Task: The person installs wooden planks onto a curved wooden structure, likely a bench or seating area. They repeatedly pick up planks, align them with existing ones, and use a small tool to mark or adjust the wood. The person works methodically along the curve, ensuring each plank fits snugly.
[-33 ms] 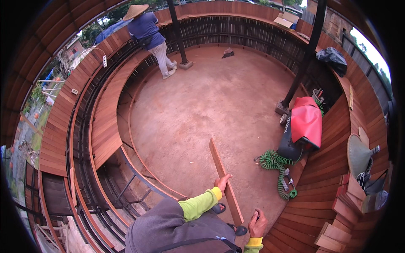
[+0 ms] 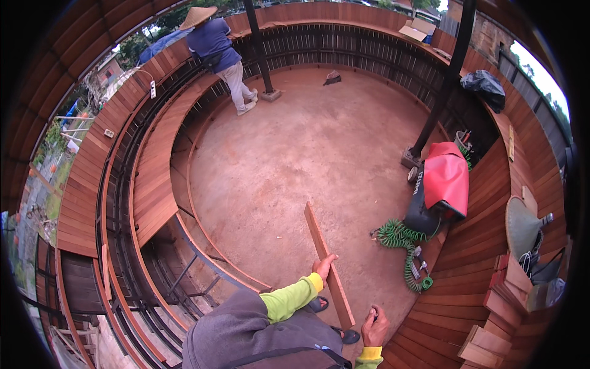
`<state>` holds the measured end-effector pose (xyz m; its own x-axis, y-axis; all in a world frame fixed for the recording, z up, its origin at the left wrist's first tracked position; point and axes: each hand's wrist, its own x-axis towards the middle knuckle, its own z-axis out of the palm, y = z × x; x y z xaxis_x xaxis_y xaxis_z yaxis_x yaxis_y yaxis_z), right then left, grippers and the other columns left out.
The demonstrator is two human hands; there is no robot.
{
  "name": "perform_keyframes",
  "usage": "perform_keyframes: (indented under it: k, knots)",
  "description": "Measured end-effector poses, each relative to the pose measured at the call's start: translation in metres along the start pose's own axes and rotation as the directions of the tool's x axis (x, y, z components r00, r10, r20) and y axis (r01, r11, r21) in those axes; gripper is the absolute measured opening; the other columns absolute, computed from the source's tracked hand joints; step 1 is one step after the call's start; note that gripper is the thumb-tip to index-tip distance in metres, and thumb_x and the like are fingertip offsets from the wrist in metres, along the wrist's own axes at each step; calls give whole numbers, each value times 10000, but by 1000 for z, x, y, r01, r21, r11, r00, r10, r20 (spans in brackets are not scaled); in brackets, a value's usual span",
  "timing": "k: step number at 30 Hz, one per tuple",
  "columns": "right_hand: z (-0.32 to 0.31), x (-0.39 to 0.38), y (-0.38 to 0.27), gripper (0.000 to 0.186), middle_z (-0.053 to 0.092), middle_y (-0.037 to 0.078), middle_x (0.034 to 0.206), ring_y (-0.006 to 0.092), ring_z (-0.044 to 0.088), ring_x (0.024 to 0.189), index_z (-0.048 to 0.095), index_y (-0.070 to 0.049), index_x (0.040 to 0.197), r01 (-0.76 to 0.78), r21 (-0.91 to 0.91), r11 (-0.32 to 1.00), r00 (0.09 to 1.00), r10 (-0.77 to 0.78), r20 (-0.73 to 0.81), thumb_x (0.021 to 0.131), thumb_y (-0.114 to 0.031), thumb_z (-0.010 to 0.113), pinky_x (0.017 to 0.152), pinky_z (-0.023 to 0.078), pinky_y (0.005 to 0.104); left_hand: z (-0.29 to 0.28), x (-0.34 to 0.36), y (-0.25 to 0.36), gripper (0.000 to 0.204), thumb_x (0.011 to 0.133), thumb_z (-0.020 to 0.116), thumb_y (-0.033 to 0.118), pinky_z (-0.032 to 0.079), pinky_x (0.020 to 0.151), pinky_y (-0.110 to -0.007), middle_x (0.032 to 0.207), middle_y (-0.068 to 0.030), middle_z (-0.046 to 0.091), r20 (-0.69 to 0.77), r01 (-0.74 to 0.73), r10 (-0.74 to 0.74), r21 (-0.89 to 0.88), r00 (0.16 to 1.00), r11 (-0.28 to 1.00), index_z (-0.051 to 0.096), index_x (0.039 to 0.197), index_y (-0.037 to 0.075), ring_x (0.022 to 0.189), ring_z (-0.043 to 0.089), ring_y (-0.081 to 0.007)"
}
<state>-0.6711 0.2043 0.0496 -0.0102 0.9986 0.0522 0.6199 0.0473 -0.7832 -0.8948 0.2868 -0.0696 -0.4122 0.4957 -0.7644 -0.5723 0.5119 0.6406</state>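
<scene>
A long, narrow reddish-brown wooden board (image 2: pixel 316 230) slants across the floor in front of me, its lower end close to my sandalled feet. My left hand (image 2: pixel 324 267), in a lime sleeve with a yellow cuff, is closed round the board's edge near its middle. To the right of the board's lower end, apart from it, is my right hand (image 2: pixel 375 327). Its fingers are curled together, with something small and dark at the fingertips that I cannot make out.
Curved slatted benches (image 2: pixel 157 178) on black metal framing ring the concrete floor (image 2: pixel 289 141). On the right stand a compressor (image 2: pixel 421 212) under a red cover, a coiled green hose (image 2: pixel 396 234) and loose board pieces (image 2: pixel 485 345). Another person (image 2: pixel 215 46) stands beside a far post (image 2: pixel 257 49).
</scene>
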Motion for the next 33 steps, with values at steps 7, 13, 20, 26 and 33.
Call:
perform_keyframes:
  k: [7, 13, 20, 26, 33]
  knots:
    - [0, 2, 0, 172, 531, 101, 559, 180, 542, 498, 615, 13, 947, 18, -12, 1000, 1000, -18, -26, 901, -119, 515, 494, 426, 322, 2, -9, 7, 622, 619, 733, 391, 453, 773, -367, 991, -191, 607, 19, 11, -11, -23, 1000, 1000, 611, 992, -91, 886, 591, -241]
    - [2, 5, 4, 196, 535, 91, 561, 168, 541, 507, 618, -2, 974, 23, -15, 1000, 999, -24, -27, 919, -162, 520, 497, 427, 316, 5, -10, 6, 583, 632, 737, 374, 453, 786, -355, 983, -180, 613, 24, -4, 4, -26, 1000, 1000, 621, 981, -78, 894, 589, -231]
    - [-8, 3, -8, 159, 617, 210, 755, 362, 623, 686, 630, -3, 939, -61, -43, 997, 997, 63, 48, 871, -120, 546, 621, 482, 383, 12, -17, 8, 612, 627, 744, 363, 463, 777, -364, 968, -186, 608, 75, 26, -24, -24, 997, 999, 600, 997, -103, 899, 589, -233]
    - [-18, 3, -27, 182, 610, 173, 685, 287, 599, 589, 655, 3, 854, 54, -61, 997, 999, -54, 6, 838, -171, 602, 561, 464, 356, 23, -23, 11, 637, 624, 745, 363, 467, 779, -370, 990, -194, 600, 85, 43, -44, 8, 995, 999, 583, 1017, -111, 901, 589, -249]
    - [-20, 3, -44, 208, 629, 154, 748, 322, 596, 704, 673, -35, 850, 190, -167, 967, 980, -177, 92, 784, -232, 660, 664, 472, 390, 36, -20, 14, 555, 643, 739, 345, 455, 732, -402, 933, -144, 556, 120, 31, -26, -38, 992, 999, 563, 988, -53, 849, 560, -244]
